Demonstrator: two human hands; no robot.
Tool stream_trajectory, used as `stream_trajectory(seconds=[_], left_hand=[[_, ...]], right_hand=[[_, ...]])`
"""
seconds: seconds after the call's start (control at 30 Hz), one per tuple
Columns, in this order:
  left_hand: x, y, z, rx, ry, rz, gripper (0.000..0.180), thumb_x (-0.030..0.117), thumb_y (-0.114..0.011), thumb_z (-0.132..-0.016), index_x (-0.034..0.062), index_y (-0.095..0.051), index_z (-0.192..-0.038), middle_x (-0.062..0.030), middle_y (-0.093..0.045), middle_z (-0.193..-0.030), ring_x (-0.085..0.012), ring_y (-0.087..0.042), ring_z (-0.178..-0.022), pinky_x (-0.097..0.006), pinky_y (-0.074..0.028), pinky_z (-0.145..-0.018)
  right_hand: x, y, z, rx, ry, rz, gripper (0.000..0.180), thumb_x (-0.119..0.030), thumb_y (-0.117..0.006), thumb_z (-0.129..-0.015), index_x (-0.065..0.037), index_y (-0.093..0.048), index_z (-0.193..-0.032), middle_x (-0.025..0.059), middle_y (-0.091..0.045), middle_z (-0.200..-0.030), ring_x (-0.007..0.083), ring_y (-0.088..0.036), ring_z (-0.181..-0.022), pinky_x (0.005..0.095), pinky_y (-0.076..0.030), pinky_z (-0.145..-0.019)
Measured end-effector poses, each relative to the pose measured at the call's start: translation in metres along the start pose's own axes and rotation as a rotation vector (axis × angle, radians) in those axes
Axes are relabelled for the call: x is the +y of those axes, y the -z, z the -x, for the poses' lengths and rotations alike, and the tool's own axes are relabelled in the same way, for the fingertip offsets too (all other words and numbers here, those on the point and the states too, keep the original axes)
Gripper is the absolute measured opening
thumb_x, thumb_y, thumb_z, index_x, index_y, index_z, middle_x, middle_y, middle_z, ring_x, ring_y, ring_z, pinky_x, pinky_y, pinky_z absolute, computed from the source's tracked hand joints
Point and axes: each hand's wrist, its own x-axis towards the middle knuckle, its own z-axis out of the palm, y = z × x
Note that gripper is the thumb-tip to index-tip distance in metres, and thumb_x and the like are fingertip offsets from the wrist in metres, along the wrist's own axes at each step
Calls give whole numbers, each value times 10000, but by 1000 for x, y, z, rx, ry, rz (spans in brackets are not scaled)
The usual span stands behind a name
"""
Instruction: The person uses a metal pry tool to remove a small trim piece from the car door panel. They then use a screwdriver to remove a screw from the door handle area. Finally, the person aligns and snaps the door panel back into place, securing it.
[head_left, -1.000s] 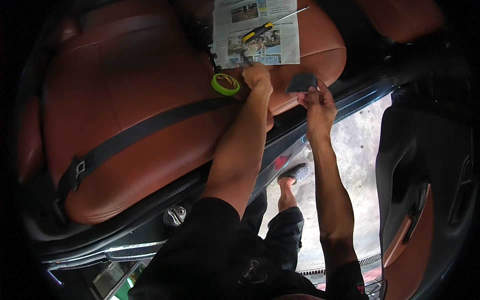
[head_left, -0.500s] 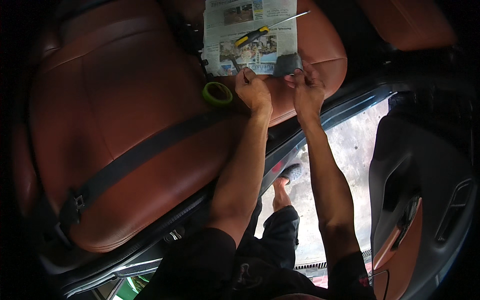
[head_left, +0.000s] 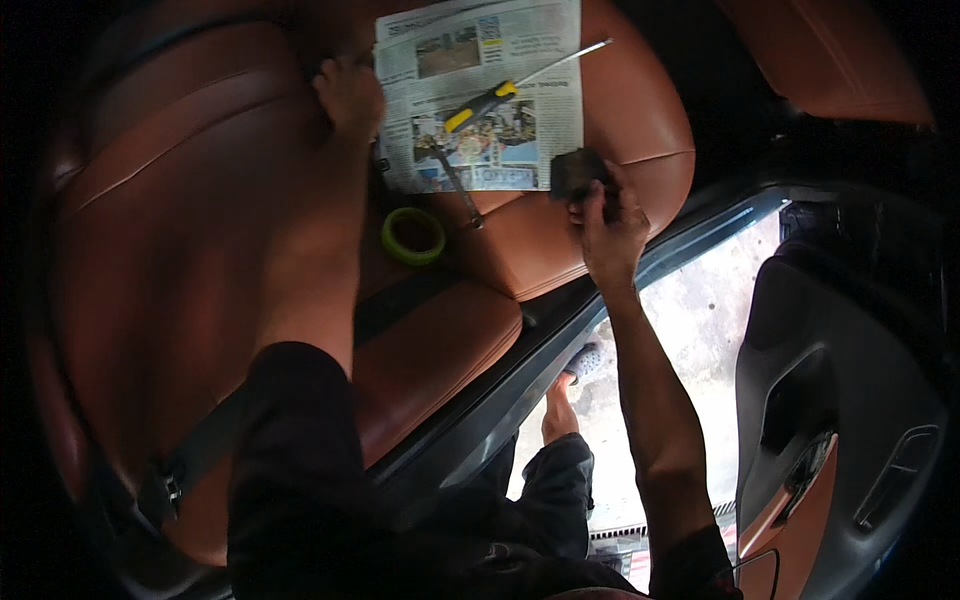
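Two hands were seen over the brown car seat (head_left: 560, 250). A small dark block (head_left: 578, 172), at the newspaper's (head_left: 480, 90) lower right corner, was pinched in the right hand (head_left: 610, 230). The left hand's (head_left: 350, 95) grip, at the newspaper's left edge, could not be told. A yellow-handled screwdriver (head_left: 485, 103) lay on the newspaper; a green tape roll (head_left: 413, 236) lay just below it.

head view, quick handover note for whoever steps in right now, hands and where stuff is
Left hand: at the left edge of the newspaper on the brown car seat; grip unclear.
Right hand: holds a small dark part at the newspaper's lower right corner.
On the paper: a yellow-handled screwdriver and a thinner dark tool.
Green tape roll lies on the seat below the paper, untouched.
Nothing shows what is done or left.
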Motion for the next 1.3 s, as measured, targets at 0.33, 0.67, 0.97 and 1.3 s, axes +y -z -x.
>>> stream_trajectory(seconds=[0.33, 0.67, 0.97, 1.3], left_hand=[[-9, -8, -15, -161, -106, -27, 199, 245, -649, -911, 131, -786, -1000, -86, -693, -1098, -314, -542, -1165, -540, -383, -965], [-32, -2, -9, 89, -246, 45, 200, 297, -677, -833, 124, -759, -892, -76, -701, -921, -315, -613, -984, -519, -457, -824], [-34, 78, 25, 358, -520, 473, 142, 230, -659, -762, 94, -616, -761, -100, -613, -765, -314, -604, -786, -468, -460, -673], [-3, 61, 73, -476, -200, 1485, 334, 283, -666, -942, -28, -708, -1055, -144, -745, -972, -211, -726, -876, -296, -545, -791]], right_hand=[[-3, -3, 0, 4, -47, -123, 331, -47, -626, -1015, -1, -588, -1341, 34, -671, -776, 62, -641, -639, 235, -540, -539], [-15, -1, 2, -2, -3, -78, 317, -48, -624, -1018, 1, -593, -1329, 23, -666, -769, 63, -635, -640, 238, -533, -539], [-45, -30, 20, 108, -176, -205, 306, -77, -630, -1014, 62, -611, -1287, 36, -667, -875, 75, -645, -707, 234, -556, -641], [-57, -107, 13, -38, -391, -384, 271, -65, -618, -1014, 49, -623, -1260, 51, -688, -875, 84, -666, -721, 238, -561, -614]])
